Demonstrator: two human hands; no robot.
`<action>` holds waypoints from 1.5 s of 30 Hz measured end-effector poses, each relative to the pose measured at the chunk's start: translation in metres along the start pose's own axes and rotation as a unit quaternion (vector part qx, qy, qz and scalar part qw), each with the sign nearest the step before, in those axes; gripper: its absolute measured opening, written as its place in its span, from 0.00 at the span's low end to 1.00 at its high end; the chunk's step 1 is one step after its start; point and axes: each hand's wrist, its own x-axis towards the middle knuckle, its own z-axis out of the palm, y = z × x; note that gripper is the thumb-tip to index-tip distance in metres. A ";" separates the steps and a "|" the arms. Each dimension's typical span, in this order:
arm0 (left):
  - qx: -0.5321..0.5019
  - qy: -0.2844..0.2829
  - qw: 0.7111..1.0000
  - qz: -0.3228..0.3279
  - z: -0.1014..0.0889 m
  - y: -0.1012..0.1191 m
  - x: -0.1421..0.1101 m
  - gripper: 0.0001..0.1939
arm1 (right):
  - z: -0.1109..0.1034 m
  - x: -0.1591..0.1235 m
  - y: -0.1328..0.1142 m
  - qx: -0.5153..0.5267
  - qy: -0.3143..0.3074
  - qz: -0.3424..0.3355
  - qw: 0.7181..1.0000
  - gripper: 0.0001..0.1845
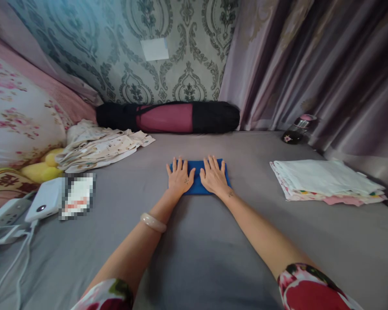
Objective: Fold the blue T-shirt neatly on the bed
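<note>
A small blue folded cloth (198, 183) lies flat on the grey bed sheet (207, 241) in the middle of the view. My left hand (180, 177) rests palm down on its left part, fingers stretched and spread. On the right part lies my right hand (214, 176), also flat with its fingers apart. Between the two thumbs a strip of the blue fabric shows. Neither hand grips anything; the palms hide much of the cloth. A pale bangle (153, 222) circles my left forearm.
At the back lies a long black and pink bag (168, 117). Folded fabric (326, 178) and a bottle (298, 129) are on the right. Leftward are a crumpled patterned cloth (100, 148), a white power bank (45, 200), a power strip (8, 214) and cables.
</note>
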 end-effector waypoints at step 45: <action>0.001 -0.054 0.997 0.059 -0.010 -0.035 0.003 0.37 | -0.015 -0.001 0.032 0.003 -0.071 0.003 0.997 0.35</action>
